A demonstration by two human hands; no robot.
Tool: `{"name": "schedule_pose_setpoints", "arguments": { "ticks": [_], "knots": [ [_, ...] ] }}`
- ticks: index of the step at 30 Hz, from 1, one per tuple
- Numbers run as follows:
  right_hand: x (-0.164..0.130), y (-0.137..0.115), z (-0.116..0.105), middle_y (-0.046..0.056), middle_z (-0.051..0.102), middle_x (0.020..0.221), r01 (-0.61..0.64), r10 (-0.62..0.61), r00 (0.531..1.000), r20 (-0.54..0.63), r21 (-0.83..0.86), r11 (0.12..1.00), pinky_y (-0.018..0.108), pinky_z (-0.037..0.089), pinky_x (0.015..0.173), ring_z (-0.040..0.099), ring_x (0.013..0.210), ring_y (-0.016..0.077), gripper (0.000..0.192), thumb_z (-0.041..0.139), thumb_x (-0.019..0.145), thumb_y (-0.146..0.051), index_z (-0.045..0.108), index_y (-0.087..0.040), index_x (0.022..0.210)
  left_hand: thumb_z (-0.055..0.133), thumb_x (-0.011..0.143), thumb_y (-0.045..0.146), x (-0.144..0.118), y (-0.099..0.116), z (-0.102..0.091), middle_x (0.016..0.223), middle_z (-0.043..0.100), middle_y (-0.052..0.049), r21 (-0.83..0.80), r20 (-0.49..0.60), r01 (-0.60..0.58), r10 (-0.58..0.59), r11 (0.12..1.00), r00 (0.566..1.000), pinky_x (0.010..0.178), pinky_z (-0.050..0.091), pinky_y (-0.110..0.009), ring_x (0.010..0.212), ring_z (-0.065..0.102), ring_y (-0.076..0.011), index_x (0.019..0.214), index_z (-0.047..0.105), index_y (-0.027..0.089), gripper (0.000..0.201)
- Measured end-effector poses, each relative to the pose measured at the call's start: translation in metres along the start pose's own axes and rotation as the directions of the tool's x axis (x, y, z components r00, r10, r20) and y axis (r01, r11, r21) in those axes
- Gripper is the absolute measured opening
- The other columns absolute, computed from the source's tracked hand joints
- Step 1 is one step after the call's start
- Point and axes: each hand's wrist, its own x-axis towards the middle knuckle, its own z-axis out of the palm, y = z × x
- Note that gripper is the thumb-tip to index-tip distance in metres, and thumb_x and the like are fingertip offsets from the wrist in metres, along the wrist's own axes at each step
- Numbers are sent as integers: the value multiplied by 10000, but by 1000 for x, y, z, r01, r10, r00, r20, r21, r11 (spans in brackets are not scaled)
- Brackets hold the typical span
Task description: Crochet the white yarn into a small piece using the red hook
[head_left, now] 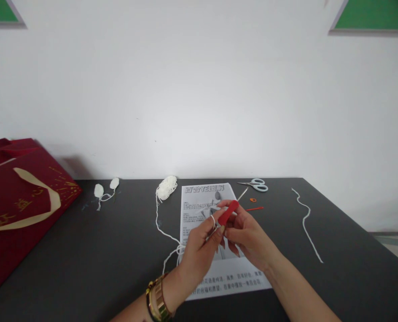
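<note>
Your right hand [244, 232] pinches the red-handled metal crochet hook [229, 211] between thumb and fingertips, its thin shaft pointing up and away towards the wall. Your left hand [199, 250] meets it from the other side, fingers curled in, with the white yarn strand [162, 228] looped round the raised forefinger and touching the hook's handle. Both wrists hover above the printed paper pattern sheet [199, 201], a gold watch [158, 298] on your left one. The strand trails back to the small white yarn ball [167, 187] on the dark grey table [85, 250]. White-handled scissors [256, 184] lie beyond, a dark red paper bag [14, 201] far left.
</note>
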Motion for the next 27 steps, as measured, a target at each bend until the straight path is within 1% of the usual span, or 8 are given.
{"name": "schedule_pose_setpoints", "arguments": {
  "ticks": [5, 10, 13, 15, 17, 23, 25, 27],
  "knots": [
    [1, 1, 2, -66, 584, 684, -13, 13, 1000, -17, 19, 1000, 112, 330, 294, 551, 451, 91, 528, 562, 606, -31, 413, -254, 1061, 534, 884, 346, 1, 0, 2, 621, 545, 24, -66, -21, 29, -30, 997, 999, 494, 378, -226, 512, 470, -101, 1286, 556, 191, 432],
    [1, 2, 3, -76, 573, 679, -14, 15, 999, -50, 22, 1000, 108, 326, 288, 527, 442, 78, 513, 574, 603, -42, 424, -259, 1043, 538, 880, 331, 1, -2, 0, 724, 637, -14, 13, -47, -5, 6, 1000, 999, 570, 457, -263, 576, 542, -132, 1278, 566, 208, 418],
    [1, 2, 3, -78, 559, 690, -21, 23, 998, -64, 24, 999, 108, 331, 287, 508, 455, 74, 514, 577, 596, -41, 430, -264, 1036, 532, 884, 305, 0, -1, -1, 903, 702, -57, 93, -50, -50, 55, 994, 997, 765, 493, -338, 818, 636, -204, 1273, 571, 219, 400],
    [1, 2, 3, -83, 540, 687, -25, 27, 996, -81, 23, 999, 106, 332, 285, 460, 437, 60, 511, 580, 592, -39, 436, -265, 1027, 532, 885, 282, 1, -1, -1, 1069, 697, -74, 121, -49, -87, 93, 989, 994, 900, 451, -370, 1027, 611, -239, 1254, 586, 220, 379],
    [0, 3, 2, -86, 527, 689, -27, 29, 995, -96, 14, 1000, 105, 336, 285, 411, 420, 46, 508, 579, 591, -38, 442, -267, 1023, 537, 883, 264, 1, -1, -2, 1187, 663, -78, 127, -49, -105, 112, 986, 992, 954, 419, -367, 1108, 582, -241, 1232, 601, 220, 358],
    [1, 6, 1, -79, 548, 737, -25, 24, 993, -117, -4, 1000, 104, 327, 279, 358, 391, 26, 503, 540, 585, -36, 443, -266, 1022, 568, 865, 264, 3, -4, -2, 1144, 676, -78, 106, -76, -88, 96, 990, 992, 908, 435, -343, 1024, 611, -216, 1196, 620, 210, 339],
    [1, 6, 1, -80, 541, 730, -29, 29, 991, -128, 1, 1000, 104, 326, 277, 365, 395, 30, 512, 537, 579, -35, 444, -266, 1026, 588, 848, 270, 3, -5, -2, 1008, 697, -63, 109, -109, -41, 53, 993, 993, 825, 455, -324, 891, 623, -193, 1192, 624, 203, 352],
    [2, 6, 1, -79, 534, 724, -35, 35, 991, -129, 5, 999, 107, 327, 278, 373, 402, 34, 524, 538, 579, -32, 446, -268, 1038, 609, 827, 273, 4, -6, -2, 768, 655, -16, 116, -152, 17, 1, 993, 988, 678, 450, -288, 683, 574, -152, 1187, 632, 188, 370]
  ]
}}
